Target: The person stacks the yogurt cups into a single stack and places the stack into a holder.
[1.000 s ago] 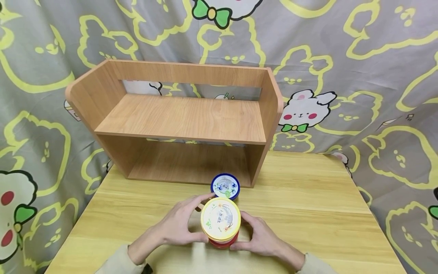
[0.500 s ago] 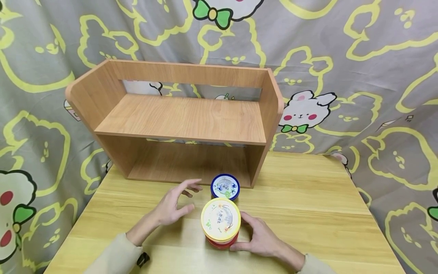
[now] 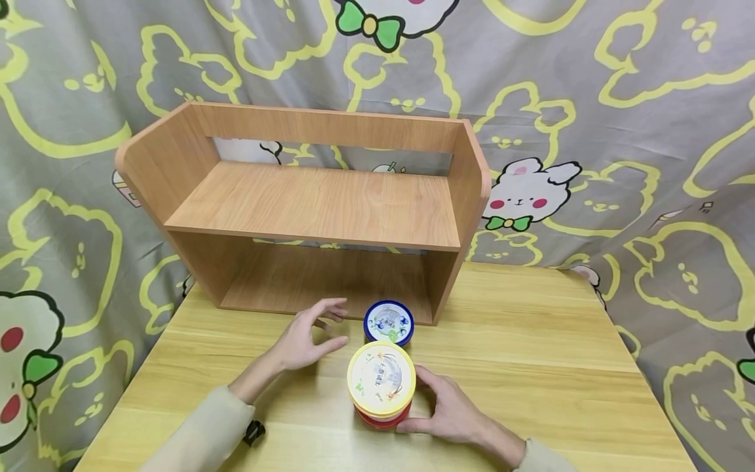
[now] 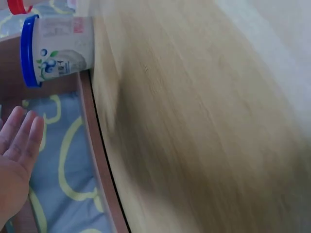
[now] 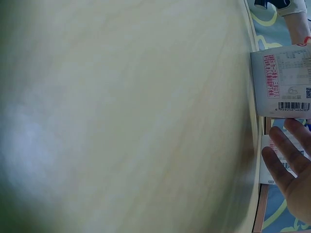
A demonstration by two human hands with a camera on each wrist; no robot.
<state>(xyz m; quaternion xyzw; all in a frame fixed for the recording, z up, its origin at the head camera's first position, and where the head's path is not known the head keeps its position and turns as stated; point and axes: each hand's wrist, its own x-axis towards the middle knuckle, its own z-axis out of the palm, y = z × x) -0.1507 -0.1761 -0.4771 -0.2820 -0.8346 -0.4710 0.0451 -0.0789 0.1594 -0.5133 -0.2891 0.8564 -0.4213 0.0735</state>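
A yellow-lidded tub [image 3: 381,379] sits on top of a red-lidded tub [image 3: 382,421] on the table. Just behind them stands a blue-lidded tub [image 3: 388,322], its white side with blueberries [image 4: 63,51] showing in the left wrist view. My right hand [image 3: 451,410] is at the right side of the stack, thumb low and fingers behind; the right wrist view has its fingers [image 5: 289,150] fairly straight beside a white tub wall [image 5: 282,80]. Holding nothing, my left hand [image 3: 307,337] hovers left of the tubs, fingers loosely bent and apart from them.
A two-tier wooden shelf [image 3: 312,203] stands at the back of the table [image 3: 531,347], with the blue-lidded tub close to its front edge. Behind it hangs a grey patterned curtain [image 3: 619,131]. A small black object [image 3: 253,432] is by the left sleeve.
My left hand has let go of the left side of the tub stack and drawn away leftward, then shifted slightly toward the shelf. My right hand and the tubs have stayed in place.
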